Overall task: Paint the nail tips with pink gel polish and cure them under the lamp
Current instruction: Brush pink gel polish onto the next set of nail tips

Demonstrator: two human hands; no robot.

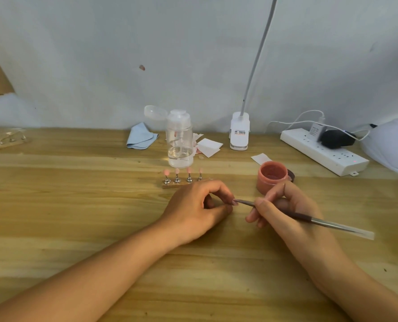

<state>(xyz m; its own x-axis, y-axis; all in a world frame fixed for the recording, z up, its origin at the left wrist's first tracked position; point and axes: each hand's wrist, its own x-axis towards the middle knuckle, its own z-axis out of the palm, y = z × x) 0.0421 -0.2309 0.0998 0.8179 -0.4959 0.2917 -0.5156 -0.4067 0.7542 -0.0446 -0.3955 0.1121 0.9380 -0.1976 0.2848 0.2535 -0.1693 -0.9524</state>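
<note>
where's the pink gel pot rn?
Head view: the open pink gel pot sits right of centre, just beyond the right hand, between the nail-tip stand on its left and the power strip on its right.

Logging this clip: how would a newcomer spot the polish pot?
Find the white power strip at the right. Left of its near end, behind the right hand, stands a small open pot. It is the only pink container; the nearby bottle is clear.
</note>
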